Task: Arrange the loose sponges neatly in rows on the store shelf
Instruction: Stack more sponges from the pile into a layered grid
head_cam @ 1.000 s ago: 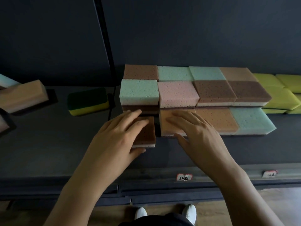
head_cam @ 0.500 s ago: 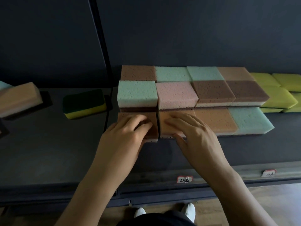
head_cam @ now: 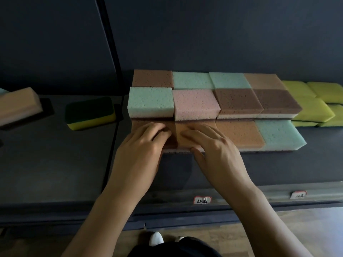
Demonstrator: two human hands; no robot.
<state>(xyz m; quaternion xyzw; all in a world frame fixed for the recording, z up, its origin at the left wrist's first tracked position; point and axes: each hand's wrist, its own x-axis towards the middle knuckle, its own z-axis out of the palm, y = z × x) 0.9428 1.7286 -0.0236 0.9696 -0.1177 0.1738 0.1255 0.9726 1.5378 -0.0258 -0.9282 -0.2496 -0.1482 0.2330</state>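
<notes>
Brown sponge (head_cam: 138, 125) largely beneath the left hand (head_cam: 141, 154); yellow sponges (head_cam: 315, 110) partly beyond the right edge; label (head_cam: 202, 199) writing illegible.

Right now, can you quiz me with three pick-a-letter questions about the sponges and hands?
1. Where is the green-and-yellow sponge?
A. on the pink sponge
B. alone, left of the rows
C. on the floor
2. What colour is the front row's right-end sponge?
A. mint green
B. pink
C. black
3. What are the left hand and right hand doing?
A. lifting a sponge
B. hanging down
C. resting on front-row sponges
Answers: B, it touches no other sponge; A, its top is pale green; C, fingers lie flat on them.
</notes>
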